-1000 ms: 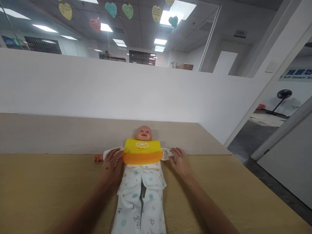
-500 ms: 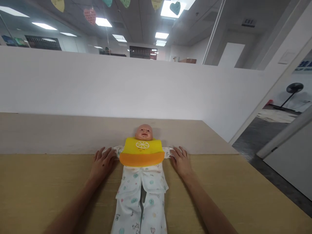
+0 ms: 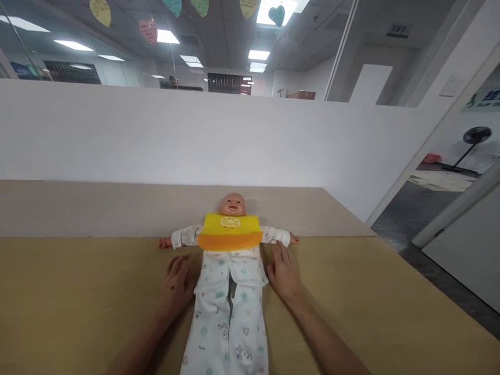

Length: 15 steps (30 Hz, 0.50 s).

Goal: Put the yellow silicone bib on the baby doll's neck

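A baby doll [image 3: 233,204] lies on its back with both arms stretched out sideways. It wears a white printed outfit [image 3: 247,333], and a yellow bib [image 3: 250,225] with an orange pocket and a citrus-slice print covers its chest. My left hand [image 3: 178,284] is beside the doll's waist, below its outstretched arm, with loosely bent fingers and nothing visible in them. On the other side, my right hand [image 3: 286,273] is open, its fingertips at the lower edge of the doll's sleeve [image 3: 275,235]; whether they touch it I cannot tell.
The doll lies on a wooden table [image 3: 97,291] with a paler strip [image 3: 97,208] along the back. Behind it rises a white wall [image 3: 175,135] topped by glass with hanging paper hearts [image 3: 277,15]. A doorway at right shows a black fan [image 3: 477,135].
Both hands have drawn back from the doll's arms toward its waist, uncovering its forearms and hands. The view has shifted slightly.
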Each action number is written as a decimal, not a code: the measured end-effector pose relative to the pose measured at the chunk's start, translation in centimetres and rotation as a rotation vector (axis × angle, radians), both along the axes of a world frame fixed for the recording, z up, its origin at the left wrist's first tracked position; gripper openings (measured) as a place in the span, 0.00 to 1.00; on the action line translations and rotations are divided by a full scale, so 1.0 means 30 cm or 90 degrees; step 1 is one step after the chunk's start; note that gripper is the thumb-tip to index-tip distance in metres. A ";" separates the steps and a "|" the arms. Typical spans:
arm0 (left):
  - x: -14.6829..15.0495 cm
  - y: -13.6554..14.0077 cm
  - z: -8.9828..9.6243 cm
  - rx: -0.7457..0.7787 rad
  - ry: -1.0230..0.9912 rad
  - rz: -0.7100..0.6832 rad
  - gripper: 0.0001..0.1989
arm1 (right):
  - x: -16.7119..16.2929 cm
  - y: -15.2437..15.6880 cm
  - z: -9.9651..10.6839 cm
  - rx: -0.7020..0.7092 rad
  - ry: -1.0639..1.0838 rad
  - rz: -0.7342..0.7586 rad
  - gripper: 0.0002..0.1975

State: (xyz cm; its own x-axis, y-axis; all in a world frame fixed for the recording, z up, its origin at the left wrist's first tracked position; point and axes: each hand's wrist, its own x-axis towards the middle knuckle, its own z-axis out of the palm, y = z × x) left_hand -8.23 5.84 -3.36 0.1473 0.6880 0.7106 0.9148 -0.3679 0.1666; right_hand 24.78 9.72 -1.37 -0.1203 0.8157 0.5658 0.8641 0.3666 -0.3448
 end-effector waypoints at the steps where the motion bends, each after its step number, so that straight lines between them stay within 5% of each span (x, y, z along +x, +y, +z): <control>1: 0.008 -0.024 -0.010 -0.025 -0.014 -0.006 0.20 | -0.012 -0.034 -0.007 -0.027 0.052 0.023 0.32; 8: 0.074 -0.104 0.001 -0.209 -0.103 0.002 0.21 | -0.064 -0.147 -0.001 -0.178 0.243 0.211 0.36; 15: 0.161 -0.109 0.098 -0.318 -0.005 0.180 0.14 | -0.089 -0.140 0.002 -0.178 0.316 0.139 0.28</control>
State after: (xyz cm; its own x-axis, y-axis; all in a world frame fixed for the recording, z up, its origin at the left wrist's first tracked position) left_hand -3.40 2.58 -0.41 -0.0960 0.9522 0.2900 0.9642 0.0166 0.2648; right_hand 22.10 5.51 -1.30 -0.0784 0.9278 0.3648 0.4904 0.3545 -0.7961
